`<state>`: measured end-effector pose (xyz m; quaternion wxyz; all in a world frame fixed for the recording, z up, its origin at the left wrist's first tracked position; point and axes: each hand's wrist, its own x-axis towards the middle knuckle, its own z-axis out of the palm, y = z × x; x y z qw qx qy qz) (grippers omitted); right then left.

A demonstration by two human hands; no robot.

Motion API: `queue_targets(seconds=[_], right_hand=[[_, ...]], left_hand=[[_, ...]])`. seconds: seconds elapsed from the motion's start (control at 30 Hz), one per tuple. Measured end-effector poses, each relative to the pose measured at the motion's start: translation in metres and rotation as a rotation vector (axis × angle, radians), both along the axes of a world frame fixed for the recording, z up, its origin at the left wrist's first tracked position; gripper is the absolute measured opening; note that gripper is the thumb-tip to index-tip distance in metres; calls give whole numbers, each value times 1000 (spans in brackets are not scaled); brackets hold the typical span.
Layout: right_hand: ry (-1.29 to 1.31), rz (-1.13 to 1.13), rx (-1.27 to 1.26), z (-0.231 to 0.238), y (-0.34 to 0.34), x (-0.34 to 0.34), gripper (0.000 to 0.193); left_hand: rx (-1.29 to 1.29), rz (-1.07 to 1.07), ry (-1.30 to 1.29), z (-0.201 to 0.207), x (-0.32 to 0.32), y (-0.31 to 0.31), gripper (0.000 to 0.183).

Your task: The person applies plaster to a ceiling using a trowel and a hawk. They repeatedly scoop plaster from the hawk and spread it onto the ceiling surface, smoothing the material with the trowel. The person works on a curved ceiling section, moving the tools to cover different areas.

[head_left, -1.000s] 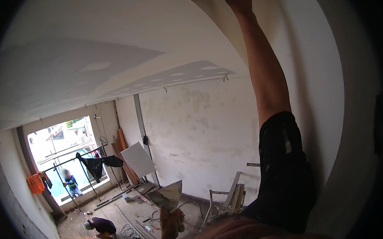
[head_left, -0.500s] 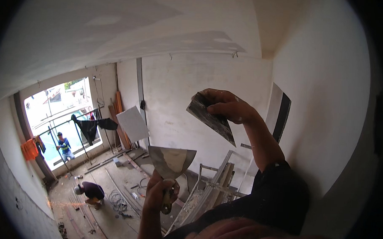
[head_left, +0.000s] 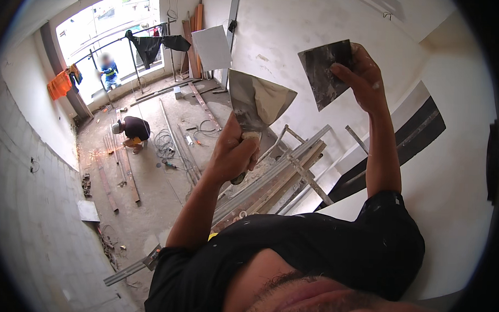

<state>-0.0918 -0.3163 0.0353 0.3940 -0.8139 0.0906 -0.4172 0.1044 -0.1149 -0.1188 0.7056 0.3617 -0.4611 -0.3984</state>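
Observation:
My left hand (head_left: 232,156) is wrapped round the handle of a wide putty knife (head_left: 245,109), blade upward. A smear of pale filler (head_left: 273,100) covers part of that blade. Higher and to the right, my right hand (head_left: 366,80) grips a flat, dark, smeared scraper plate (head_left: 320,70), thumb on its face and fingers behind its edge. The two blades are apart, both held in the air. Neither touches a wall or the ceiling in this view.
Below me stands a scaffold frame with long planks (head_left: 293,177). On the floor a co-worker (head_left: 134,131) crouches amid sparks, near metal bars and coiled cable (head_left: 164,145). Another person (head_left: 108,71) is at the window opening. A pale board (head_left: 211,48) leans at the far wall.
My view has tipped downward, showing more floor and my torso. The scraper plate has turned from a slant to show its broad face, and both hands appear higher in the picture.

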Motion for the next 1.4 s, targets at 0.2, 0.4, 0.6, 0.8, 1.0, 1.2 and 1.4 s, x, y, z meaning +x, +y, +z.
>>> queue_targets(seconds=[0.2,0.4,0.6,0.8,1.0,1.2,1.4], right_hand=[[-49,20,-739,-9,24,4,30],[-88,52,-808,-4,28,7,30],[-157,-12,-1012,5,27,1,33],[-429,-110,-1285,35,33,-20,32],[-828,-218,-1312,139,70,-65,39],[-1050,-641,-1230,250,140,-139,32],[-904,-805,-1574,360,186,-142,40]], left_hand=[[-86,203,-153,-5,-6,-16,44],[-145,290,-296,-12,-8,-21,35],[-176,336,-445,4,-13,-13,45],[-345,474,-700,13,-5,-21,31],[-167,300,-350,8,-2,-14,37],[-116,161,-256,8,-29,-12,46],[-205,104,-149,-11,-33,-13,47]])
